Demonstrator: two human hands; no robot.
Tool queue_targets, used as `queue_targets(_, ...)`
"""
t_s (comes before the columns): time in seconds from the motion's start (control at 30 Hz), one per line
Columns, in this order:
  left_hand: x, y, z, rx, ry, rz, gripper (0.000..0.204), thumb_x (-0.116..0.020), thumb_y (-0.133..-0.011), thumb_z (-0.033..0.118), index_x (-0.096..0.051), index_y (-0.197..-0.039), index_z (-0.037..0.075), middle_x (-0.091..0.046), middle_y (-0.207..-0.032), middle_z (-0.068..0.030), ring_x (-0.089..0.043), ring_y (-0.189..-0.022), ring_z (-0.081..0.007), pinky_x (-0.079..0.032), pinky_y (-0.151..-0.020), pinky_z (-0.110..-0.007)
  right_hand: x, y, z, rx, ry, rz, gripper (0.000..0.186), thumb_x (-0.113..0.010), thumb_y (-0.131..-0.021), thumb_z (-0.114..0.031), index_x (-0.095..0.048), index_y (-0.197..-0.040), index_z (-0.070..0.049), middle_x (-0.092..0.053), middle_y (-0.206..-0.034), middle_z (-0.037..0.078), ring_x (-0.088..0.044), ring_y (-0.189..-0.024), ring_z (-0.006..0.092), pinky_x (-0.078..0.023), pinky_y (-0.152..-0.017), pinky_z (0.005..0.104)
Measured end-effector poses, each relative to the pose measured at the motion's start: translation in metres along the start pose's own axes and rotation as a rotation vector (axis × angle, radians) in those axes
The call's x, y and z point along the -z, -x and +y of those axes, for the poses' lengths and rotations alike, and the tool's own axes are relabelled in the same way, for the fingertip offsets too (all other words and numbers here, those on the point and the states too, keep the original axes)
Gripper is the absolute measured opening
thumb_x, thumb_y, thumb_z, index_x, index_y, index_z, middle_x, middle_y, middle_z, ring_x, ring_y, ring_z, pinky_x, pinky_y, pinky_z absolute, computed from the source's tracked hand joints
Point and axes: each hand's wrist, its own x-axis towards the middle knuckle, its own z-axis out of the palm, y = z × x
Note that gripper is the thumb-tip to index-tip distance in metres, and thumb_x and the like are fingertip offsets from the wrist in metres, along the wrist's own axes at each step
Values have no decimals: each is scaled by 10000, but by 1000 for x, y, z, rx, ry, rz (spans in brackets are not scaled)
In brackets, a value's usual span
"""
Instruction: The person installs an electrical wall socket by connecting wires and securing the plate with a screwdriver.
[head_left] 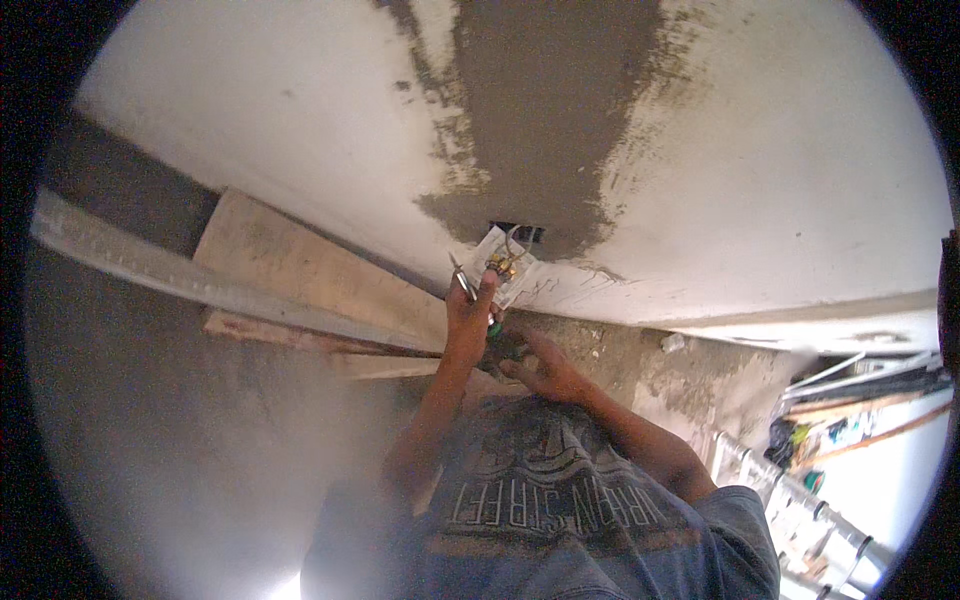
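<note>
My left hand (470, 315) grips a screwdriver (463, 281) with a metal shaft pointing up and what looks like a green handle, along with a white electrical plate (515, 280) with brassy parts at its back. Wires (522, 240) run from the plate to a dark rectangular opening (533, 233) in the wall, amid a broad patch of grey plaster (540, 110). My right hand (545, 370) is lower and to the right, below the plate, with its fingers bent and apart and nothing clearly in them.
Boards (260, 250) and a long pale metal strip (120, 250) lie along the wall's base at left. A rough concrete floor (640, 380) runs beneath. At the right stand a ladder-like metal frame (820, 520) and assorted materials (860, 410) near a bright area.
</note>
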Motion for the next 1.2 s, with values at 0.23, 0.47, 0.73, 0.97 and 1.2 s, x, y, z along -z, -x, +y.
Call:
queue_targets(0.23, 25, -18, -12, 175, 328, -215, 640, -344, -981, 582, -428, -1354, 69, -564, -1273, -125, -570, -1127, -262, -516, -871, -441, 19, 78, 8, -78, -38, 199, 479, -542, -879, -208, -510, -1303, 12, -550, -1294, 205, -513, -1213, 316, -382, -1036, 401)
queue_targets(0.47, 23, -19, 31, 535, 699, -463, 593, -423, -986, 488, -370, -1399, 66, -436, -1411, -184, -490, -1244, -349, -463, -1007, -515, 71, 153, -100, -46, 163, 473, 351, -722, -708, -169, -632, -1007, -9, -649, -976, 211, -671, -910, 298, -528, -776, 380)
queue_targets(0.73, 2, -27, 13, 631, 946, -497, 456, -468, -1002, 325, -390, -1366, 62, -463, -1394, -175, -457, -1284, -375, -420, -1070, -511, 85, 135, -179, 137, 559, 727, 343, -736, -697, -78, -665, -1032, -57, -671, -976, 192, -691, -842, 305, -549, -694, 341)
queue_targets(0.97, -17, -8, 11, 497, 974, -401, 423, -471, -999, 332, -448, -1331, 73, -510, -1351, -136, -504, -1235, -327, -416, -1075, -509, 81, 120, -189, 125, 589, 803, 317, -744, -730, -44, -644, -1030, -44, -662, -1028, 184, -670, -943, 309, -538, -783, 351)
queue_targets(1.2, -23, -8, 0, 434, 967, -364, 396, -506, -988, 311, -441, -1325, 113, -528, -1324, -75, -512, -1231, -260, -408, -1077, -497, 77, 116, -185, 174, 593, 805, 322, -757, -715, -45, -638, -1014, -54, -645, -1044, 190, -668, -950, 314, -543, -788, 362)
